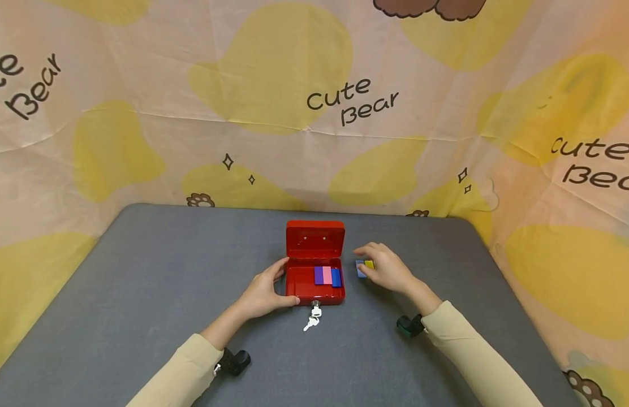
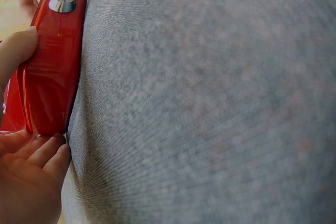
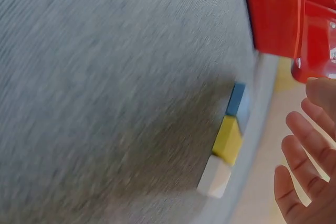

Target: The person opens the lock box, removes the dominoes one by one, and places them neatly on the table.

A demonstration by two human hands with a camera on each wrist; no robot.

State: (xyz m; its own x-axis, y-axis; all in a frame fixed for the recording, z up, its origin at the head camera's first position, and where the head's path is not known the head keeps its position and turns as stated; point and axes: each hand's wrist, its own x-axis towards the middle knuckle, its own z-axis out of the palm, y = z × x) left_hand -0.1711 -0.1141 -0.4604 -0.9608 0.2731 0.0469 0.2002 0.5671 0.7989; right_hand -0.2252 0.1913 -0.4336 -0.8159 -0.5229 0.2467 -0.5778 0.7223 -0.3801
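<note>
A red metal cash box [image 1: 300, 289] stands on the grey table with its lid [image 1: 314, 240] raised. Inside lie a purple block [image 1: 318, 275], a pink block [image 1: 327, 275] and a blue block [image 1: 336, 277]. My left hand [image 1: 262, 293] holds the box's left side, thumb at the front corner, fingers toward the back. To the right of the box, my right hand [image 1: 387, 267] hovers with spread fingers and nothing in its grasp. By it sit a blue block [image 3: 235, 99], a yellow block [image 3: 228, 140] and a white block [image 3: 214, 176] in a row.
Two keys [image 1: 312, 322] on a ring hang from the lock [image 2: 63, 2] at the box's front. A printed cloth [image 1: 274, 73] with yellow patches rises behind and beside the table [image 1: 156, 294]. A dark wrist camera [image 1: 410, 326] is strapped at the right sleeve.
</note>
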